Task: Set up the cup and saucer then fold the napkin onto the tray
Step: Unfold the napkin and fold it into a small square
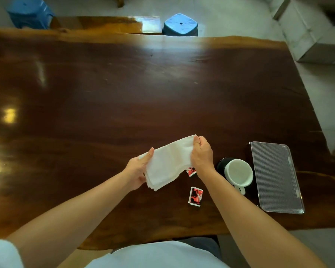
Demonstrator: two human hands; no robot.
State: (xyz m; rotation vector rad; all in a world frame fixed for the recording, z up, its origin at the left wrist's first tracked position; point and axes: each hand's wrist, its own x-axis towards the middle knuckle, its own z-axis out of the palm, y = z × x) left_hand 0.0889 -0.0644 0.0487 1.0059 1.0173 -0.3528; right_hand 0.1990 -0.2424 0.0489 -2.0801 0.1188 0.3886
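Both hands lift white napkin [167,161] off table — left hand [138,169] pinches near edge, right hand [201,153] pinches far corner, stretching cloth for fold. White cup [238,172] on dark saucer [221,165] just right of right hand; ribbed tray [275,176] beyond, bare.

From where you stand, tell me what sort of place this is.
Probably a home or small café dining area, not a workshop: a large polished wooden table, blue plastic stools on a tiled floor, and a white cup beside a ribbed tray.

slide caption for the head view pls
Both hands, left and right, fold a white napkin beside cup, saucer and tray.
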